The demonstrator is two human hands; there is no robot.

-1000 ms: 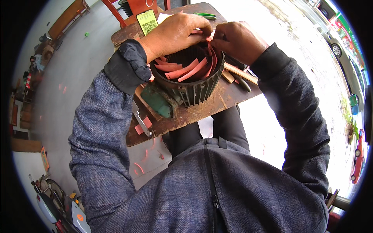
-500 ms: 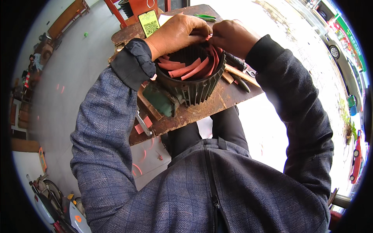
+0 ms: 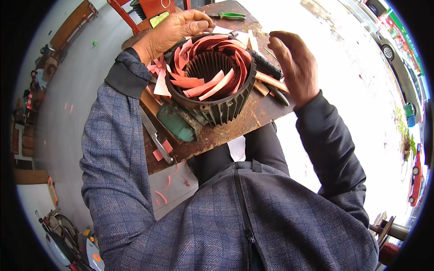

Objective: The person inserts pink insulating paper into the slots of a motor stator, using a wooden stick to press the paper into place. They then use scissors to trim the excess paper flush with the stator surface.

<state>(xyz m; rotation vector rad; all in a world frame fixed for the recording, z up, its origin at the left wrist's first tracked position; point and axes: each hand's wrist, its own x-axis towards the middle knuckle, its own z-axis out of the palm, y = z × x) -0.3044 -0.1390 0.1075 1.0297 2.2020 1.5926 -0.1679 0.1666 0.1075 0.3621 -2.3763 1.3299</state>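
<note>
A finned metal motor housing [image 3: 228,107] stands upright on a worn wooden table in front of me. Red paper strips [image 3: 211,85] fill its inside in a curved, overlapping ring, and bare slots show at the centre. Above the far left rim is my left hand [image 3: 176,30], its fingers loosely bent and apart, with nothing visible in them. My right hand [image 3: 294,63] hangs in the air right of the housing, fingers and thumb apart, holding nothing. Loose red strips [image 3: 162,81] lie by the left rim.
On the table [image 3: 242,131] are a knife [image 3: 155,135] near the left edge, a green box [image 3: 180,125] against the housing, wooden sticks [image 3: 272,82] to the right and green-handled pliers [image 3: 231,16] at the far side. A phone [image 3: 159,19] leans behind my left hand.
Both hands were together over the far rim, pinching at a red strip. Now they are apart: the left has moved left, the right moved right and nearer, and their fingers have opened.
</note>
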